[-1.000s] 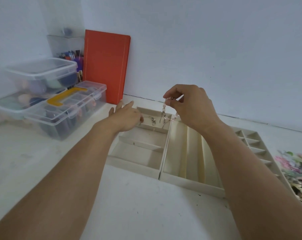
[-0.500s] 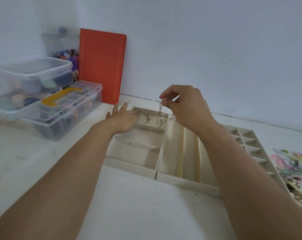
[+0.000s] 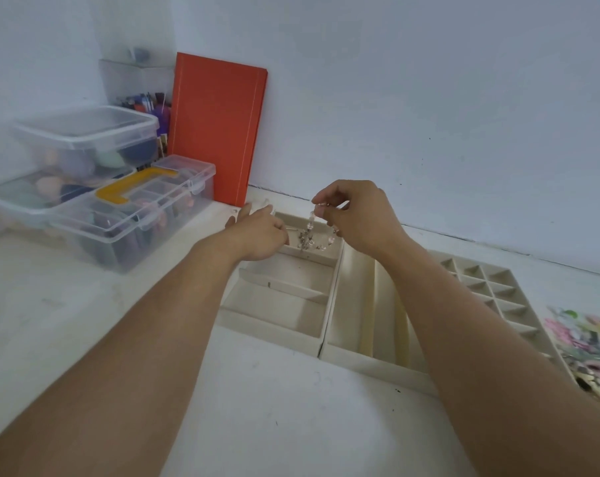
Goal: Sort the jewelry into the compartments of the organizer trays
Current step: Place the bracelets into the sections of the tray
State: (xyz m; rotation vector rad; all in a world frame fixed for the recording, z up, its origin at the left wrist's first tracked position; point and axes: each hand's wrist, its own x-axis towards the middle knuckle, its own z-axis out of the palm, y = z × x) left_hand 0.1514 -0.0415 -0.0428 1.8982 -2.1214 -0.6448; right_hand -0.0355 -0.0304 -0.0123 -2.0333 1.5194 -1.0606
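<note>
At the left of the frame, two clear lidded storage boxes are stacked, their contents blurred into soft coloured shapes; just in front stands a clear case with a yellow handle on its lid. Behind them, a clear holder of pens or brushes is partly hidden, and an orange-red book leans upright against the wall. All items stand on a white table. At centre, the left hand reaches over the far left corner of the three-compartment tray; its fingers are extended at the far side, but the fingertips are hard to make out and whether they hold anything cannot be determined. The bead bracelet hangs into the farthest compartment of this tray, where small metal pieces lie beneath it; individual pieces cannot be distinguished. The right hand pinches the upper end of the bracelet between thumb and forefinger, above the tray's far edge. Touching this tray on the right is the long-slot tray, partly covered by the right forearm. Further right, the grid tray is likewise partly hidden. At the right edge, a blurred multicoloured heap is cut off by the frame.
</note>
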